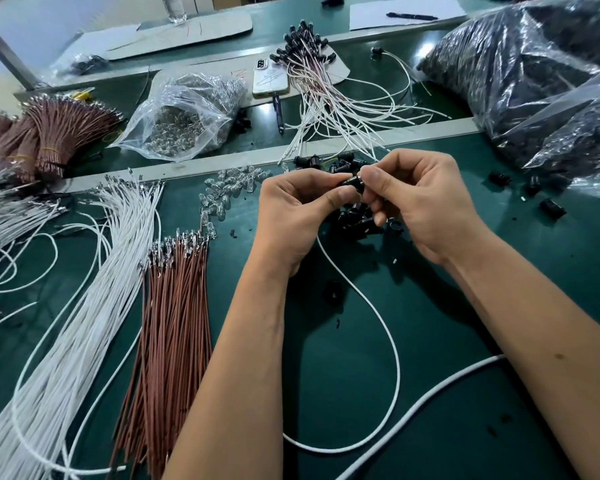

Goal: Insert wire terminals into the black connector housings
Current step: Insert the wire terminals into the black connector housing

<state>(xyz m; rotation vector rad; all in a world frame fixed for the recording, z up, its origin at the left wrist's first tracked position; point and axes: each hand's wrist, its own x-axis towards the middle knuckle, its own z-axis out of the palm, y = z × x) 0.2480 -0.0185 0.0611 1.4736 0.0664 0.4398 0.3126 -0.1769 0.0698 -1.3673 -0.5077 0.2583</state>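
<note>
- Left hand [293, 207] and right hand [418, 199] met fingertip to fingertip, both pinching one black connector housing [353, 183] between them.
- A white wire [378, 317] trailed below the hands.
- Loose housings [359, 221] lay just beneath the hands.

One black connector housing [353, 183] is up off the tabletop, lying sideways, a white wire [378, 317] looping down beneath it. More loose housings [359, 221] heap just below; white [94, 289] and brown terminal wires [174, 323] fan out left.
</note>
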